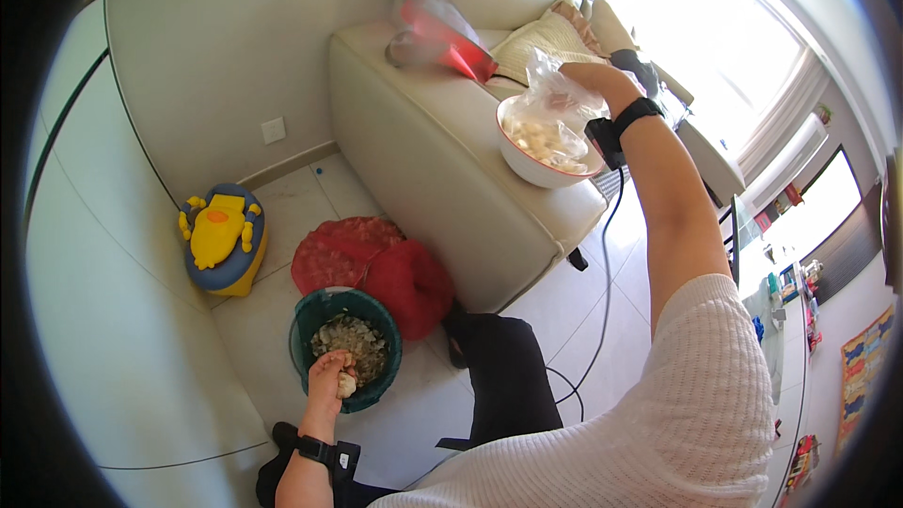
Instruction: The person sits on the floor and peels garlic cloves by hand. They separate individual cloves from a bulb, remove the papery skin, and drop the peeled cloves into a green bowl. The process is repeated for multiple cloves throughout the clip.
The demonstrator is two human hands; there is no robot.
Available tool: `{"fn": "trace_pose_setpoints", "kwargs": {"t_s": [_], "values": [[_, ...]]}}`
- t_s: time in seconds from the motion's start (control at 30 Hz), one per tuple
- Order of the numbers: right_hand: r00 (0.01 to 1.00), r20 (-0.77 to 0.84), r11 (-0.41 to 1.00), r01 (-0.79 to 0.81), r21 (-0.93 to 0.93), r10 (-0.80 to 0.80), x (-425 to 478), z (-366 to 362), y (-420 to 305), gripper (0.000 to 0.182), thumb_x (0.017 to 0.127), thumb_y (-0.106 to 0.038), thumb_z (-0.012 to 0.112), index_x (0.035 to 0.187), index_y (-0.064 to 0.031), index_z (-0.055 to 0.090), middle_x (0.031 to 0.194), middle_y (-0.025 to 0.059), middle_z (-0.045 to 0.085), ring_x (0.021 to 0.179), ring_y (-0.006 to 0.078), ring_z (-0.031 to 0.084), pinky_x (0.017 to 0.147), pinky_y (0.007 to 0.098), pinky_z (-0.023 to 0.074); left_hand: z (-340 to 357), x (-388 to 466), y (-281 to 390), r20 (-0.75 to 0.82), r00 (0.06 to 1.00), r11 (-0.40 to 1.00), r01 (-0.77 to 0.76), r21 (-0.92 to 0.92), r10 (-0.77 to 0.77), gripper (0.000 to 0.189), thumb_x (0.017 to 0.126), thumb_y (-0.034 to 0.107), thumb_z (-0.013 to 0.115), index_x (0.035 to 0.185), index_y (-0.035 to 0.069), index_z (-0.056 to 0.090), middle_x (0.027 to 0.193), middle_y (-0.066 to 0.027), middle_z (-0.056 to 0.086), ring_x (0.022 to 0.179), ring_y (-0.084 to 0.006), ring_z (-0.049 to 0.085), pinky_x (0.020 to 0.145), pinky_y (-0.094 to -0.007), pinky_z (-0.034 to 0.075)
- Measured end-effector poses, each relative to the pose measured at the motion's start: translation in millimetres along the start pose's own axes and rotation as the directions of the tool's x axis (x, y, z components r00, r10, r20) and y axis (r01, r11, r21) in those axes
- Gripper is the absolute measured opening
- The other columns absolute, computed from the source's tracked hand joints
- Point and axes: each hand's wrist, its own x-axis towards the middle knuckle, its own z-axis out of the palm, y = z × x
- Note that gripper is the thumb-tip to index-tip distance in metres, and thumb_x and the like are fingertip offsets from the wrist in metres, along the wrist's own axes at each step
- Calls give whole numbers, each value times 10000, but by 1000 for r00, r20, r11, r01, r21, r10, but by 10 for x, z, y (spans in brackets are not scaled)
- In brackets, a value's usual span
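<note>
My left hand is closed around a pale garlic bulb over a green plastic bucket. Papery peelings, apparently garlic skins, cover the bucket's inside. On the sofa arm stands a white bowl with a red rim. Clear plastic lines it, with pale peeled cloves inside. My right hand is at the raised edge of this plastic; its fingers are hidden. Behind the bucket a red mesh sack rests on the floor, full of bulb-like things.
A beige sofa holds a red and clear plastic bag and a cushion. A yellow and blue child's potty stands by the wall. From my right wrist a black cable hangs to the tiled floor. Another person's leg is beyond the cushion.
</note>
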Motion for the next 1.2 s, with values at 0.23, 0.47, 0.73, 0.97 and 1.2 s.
{"fn": "trace_pose_setpoints", "kwargs": {"t_s": [0.23, 0.47, 0.73, 0.97, 1.2], "values": [[906, 1, 687, 323, -651, -424, -310, 48, -60, 240, 859, -213, 524, 938, -37, 667, 870, 59, 653, 734, 139, 576, 673, 273, 473, 8, -29, 23, 37, 999, 1000, -29, 6, 29, 149, 888, 95, 564, 1018, 22, 580, 805, -76, 609, 625, -150, 575, 540, -280, 511], [600, -426, 702, 700, -129, -677, -1162, 536, -333, 276, 908, -239, 527, 932, 4, 658, 827, 50, 656, 796, 130, 619, 739, 258, 484, -94, 71, -68, 1, 994, 993, -112, 46, 112, 163, 856, 39, 579, 1018, 19, 567, 853, -61, 607, 675, -136, 586, 580, -267, 514], [702, -73, 604, 656, 453, -708, -1949, 2995, -176, 177, 909, -121, 548, 985, 19, 625, 857, 37, 639, 805, 94, 594, 736, 220, 471, 156, -62, 135, 152, 975, 985, -151, -84, 162, 264, 900, 143, 568, 1137, 25, 558, 877, -32, 596, 713, -94, 567, 623, -228, 490], [750, 201, 743, 508, 436, -631, -1451, 4501, 305, 280, 814, -112, 668, 1063, 3, 610, 908, 39, 592, 742, 86, 587, 646, 224, 474, 113, -158, 203, 108, 976, 978, -178, -109, 189, 182, 866, 140, 624, 1011, 43, 570, 842, -27, 615, 670, -83, 577, 595, -206, 490], [729, 528, 812, 64, 580, -435, -1361, 4768, 521, 316, 791, -83, 689, 1076, 30, 613, 880, 61, 632, 701, 102, 607, 630, 206, 513, 134, -156, 166, 70, 985, 988, -157, -10, 157, 200, 870, 124, 615, 1032, 12, 584, 800, -25, 607, 666, -89, 571, 572, -209, 473]]}}
